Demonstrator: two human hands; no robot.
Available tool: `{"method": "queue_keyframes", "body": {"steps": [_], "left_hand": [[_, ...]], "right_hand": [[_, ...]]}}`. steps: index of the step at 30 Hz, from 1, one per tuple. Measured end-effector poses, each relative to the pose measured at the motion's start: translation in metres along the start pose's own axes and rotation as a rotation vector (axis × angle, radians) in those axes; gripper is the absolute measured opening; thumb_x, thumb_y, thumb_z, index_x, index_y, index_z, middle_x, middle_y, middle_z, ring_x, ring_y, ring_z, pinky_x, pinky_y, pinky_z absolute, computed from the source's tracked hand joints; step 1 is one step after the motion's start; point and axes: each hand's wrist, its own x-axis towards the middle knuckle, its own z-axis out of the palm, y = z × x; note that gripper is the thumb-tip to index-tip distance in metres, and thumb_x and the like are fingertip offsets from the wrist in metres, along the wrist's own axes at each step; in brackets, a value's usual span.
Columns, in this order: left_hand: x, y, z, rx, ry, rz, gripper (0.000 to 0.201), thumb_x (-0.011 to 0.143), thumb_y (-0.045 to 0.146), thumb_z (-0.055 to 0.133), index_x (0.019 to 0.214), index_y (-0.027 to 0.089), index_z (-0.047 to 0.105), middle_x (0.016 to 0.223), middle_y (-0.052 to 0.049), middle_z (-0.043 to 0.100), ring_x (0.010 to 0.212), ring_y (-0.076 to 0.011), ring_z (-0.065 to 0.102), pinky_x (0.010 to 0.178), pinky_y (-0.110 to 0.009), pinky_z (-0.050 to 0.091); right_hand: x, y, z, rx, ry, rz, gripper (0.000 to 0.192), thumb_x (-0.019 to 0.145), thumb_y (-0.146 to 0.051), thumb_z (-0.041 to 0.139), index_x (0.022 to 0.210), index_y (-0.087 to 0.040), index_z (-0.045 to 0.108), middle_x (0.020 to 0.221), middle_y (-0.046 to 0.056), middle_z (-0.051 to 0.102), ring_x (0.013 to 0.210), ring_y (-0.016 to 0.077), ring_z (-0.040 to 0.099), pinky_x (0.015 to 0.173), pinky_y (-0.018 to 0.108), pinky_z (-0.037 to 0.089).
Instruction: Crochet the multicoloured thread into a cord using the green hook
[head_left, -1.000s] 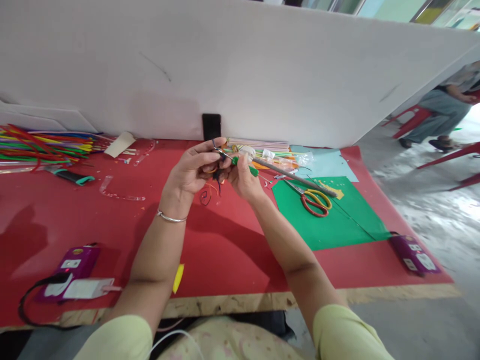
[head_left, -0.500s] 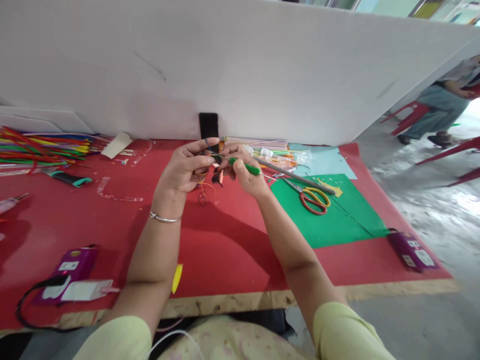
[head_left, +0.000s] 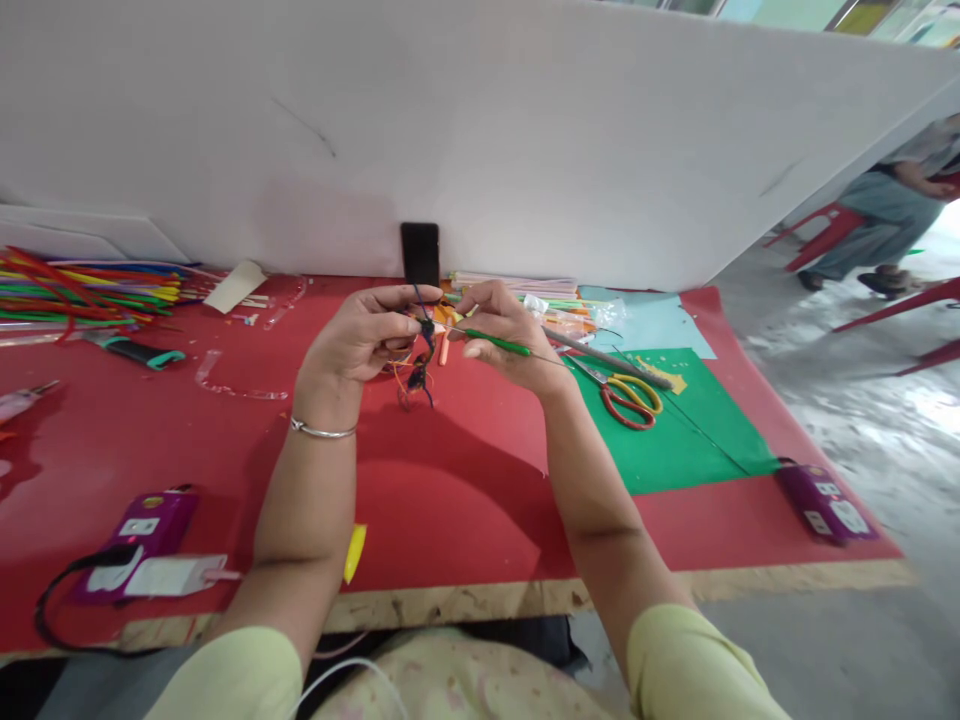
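- A small dark knotted bundle of threads hangs above the red desk, mid-scene toward the far side.
- The left hand pinches its top, fingers closed on the strands.
- The right hand grips a green-handled needle tool, thumb and fingers closed, tip pointing left at the bundle.
- Right of the hands, scissors lie on green paper.
- Far left, a pile of coloured sticks.
- Near left, a purple device.
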Motion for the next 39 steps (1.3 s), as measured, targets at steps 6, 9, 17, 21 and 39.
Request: {"method": "queue_keyframes", "body": {"steps": [6, 9, 17, 21, 39], "left_hand": [[-0.005, 0.003, 0.012, 0.039, 0.036, 0.047, 0.046, 0.067, 0.013, 0.095, 0.112, 0.020, 0.093, 0.083, -0.005, 0.079, 0.053, -0.0064, 0.055, 0.047, -0.021, 0.037], [-0.007, 0.004, 0.017, 0.055, 0.082, 0.056, 0.046, 0.067, 0.011, 0.097, 0.112, 0.021, 0.094, 0.088, -0.005, 0.081, 0.058, -0.0079, 0.062, 0.049, -0.020, 0.042], [-0.007, 0.003, 0.016, 0.094, 0.112, 0.081, 0.046, 0.065, 0.011, 0.099, 0.109, 0.022, 0.095, 0.078, -0.002, 0.077, 0.054, -0.0071, 0.059, 0.049, -0.020, 0.042], [-0.007, 0.003, 0.014, 0.069, 0.086, 0.077, 0.043, 0.067, 0.014, 0.097, 0.108, 0.024, 0.095, 0.079, -0.003, 0.079, 0.057, -0.0100, 0.062, 0.051, -0.022, 0.044], [-0.012, 0.009, 0.016, 0.140, 0.004, -0.014, 0.041, 0.063, 0.009, 0.085, 0.101, 0.022, 0.094, 0.080, -0.004, 0.077, 0.057, -0.0117, 0.063, 0.050, -0.023, 0.043]], "right_hand": [[0.000, -0.008, -0.003, -0.031, -0.026, 0.067, 0.054, 0.105, -0.076, 0.069, 0.116, -0.026, 0.086, 0.127, 0.008, 0.065, 0.113, 0.0224, 0.070, 0.098, 0.037, 0.062], [0.001, -0.012, -0.002, 0.006, -0.005, 0.064, 0.054, 0.105, -0.075, 0.070, 0.114, -0.024, 0.086, 0.125, 0.009, 0.066, 0.109, 0.0217, 0.070, 0.095, 0.035, 0.062], [0.003, -0.012, 0.001, -0.055, 0.024, 0.012, 0.057, 0.106, -0.078, 0.068, 0.115, -0.024, 0.085, 0.122, 0.008, 0.067, 0.107, 0.0219, 0.069, 0.097, 0.038, 0.061], [0.003, -0.006, 0.009, -0.132, 0.044, -0.013, 0.058, 0.107, -0.080, 0.064, 0.113, -0.026, 0.084, 0.121, 0.008, 0.066, 0.103, 0.0212, 0.067, 0.094, 0.039, 0.058], [0.005, -0.028, -0.008, -0.055, -0.054, 0.004, 0.036, 0.111, -0.059, 0.075, 0.107, -0.025, 0.088, 0.118, 0.007, 0.072, 0.107, 0.0215, 0.071, 0.094, 0.037, 0.060]]}}
